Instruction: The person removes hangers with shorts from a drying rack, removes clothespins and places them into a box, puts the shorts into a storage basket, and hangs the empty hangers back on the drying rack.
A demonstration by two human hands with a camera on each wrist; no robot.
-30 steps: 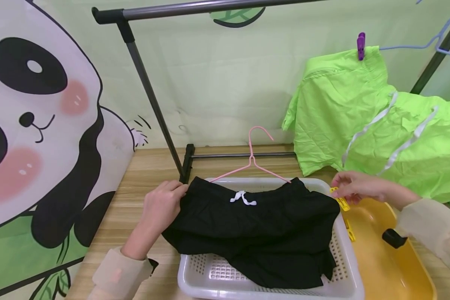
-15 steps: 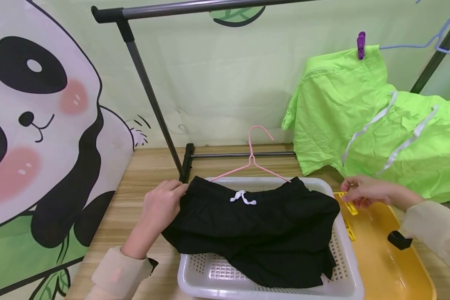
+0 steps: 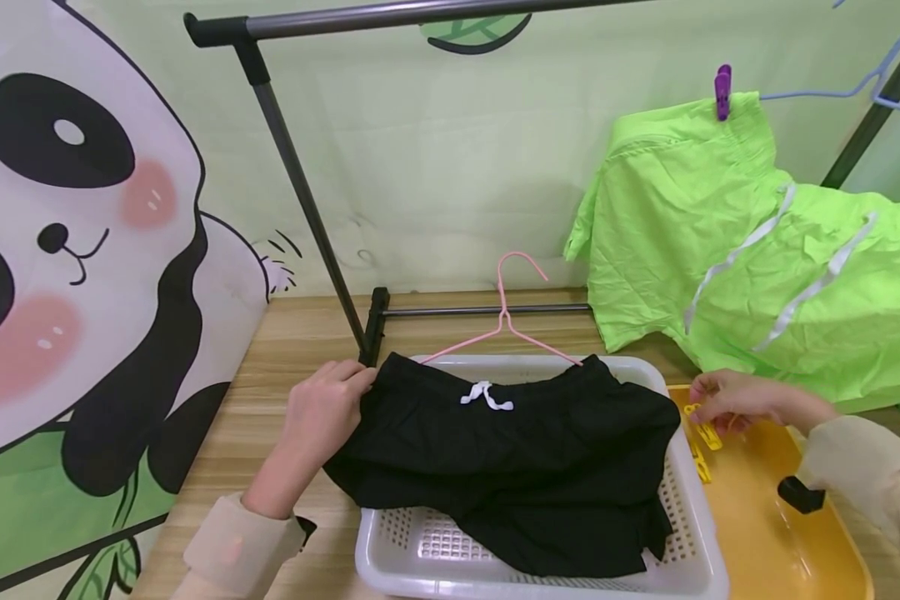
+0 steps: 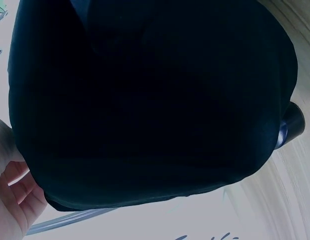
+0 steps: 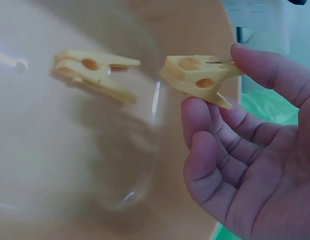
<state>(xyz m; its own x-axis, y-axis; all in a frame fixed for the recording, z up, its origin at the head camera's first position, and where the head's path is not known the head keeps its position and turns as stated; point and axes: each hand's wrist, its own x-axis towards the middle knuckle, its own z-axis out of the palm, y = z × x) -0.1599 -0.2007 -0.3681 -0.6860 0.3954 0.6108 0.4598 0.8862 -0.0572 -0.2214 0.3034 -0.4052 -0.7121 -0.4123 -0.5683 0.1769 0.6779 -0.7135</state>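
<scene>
Black shorts (image 3: 525,467) with a white drawstring bow spread across the white perforated basket (image 3: 712,533). A pink hanger (image 3: 502,321) sticks up from their waistband. My left hand (image 3: 326,412) grips the left end of the waistband; in the left wrist view the dark cloth (image 4: 155,110) fills most of the picture. Over the yellow tub (image 3: 780,533), my right hand (image 3: 750,398) pinches a yellow clothespin (image 5: 199,77) between thumb and fingers, as the right wrist view shows. Another yellow clothespin (image 5: 95,75) lies in the tub, left of the held one in that view.
A dark metal rack stands behind, with its top bar (image 3: 435,12) across the view and an upright (image 3: 300,183) at left. Lime green shorts (image 3: 682,217) hang at right from a blue hanger (image 3: 825,93), with a purple clothespin (image 3: 723,92) on them.
My right hand has moved right and down from beside the basket's right rim to over the yellow tub, with the clothespin in its fingers. The left hand and black shorts stay put.
</scene>
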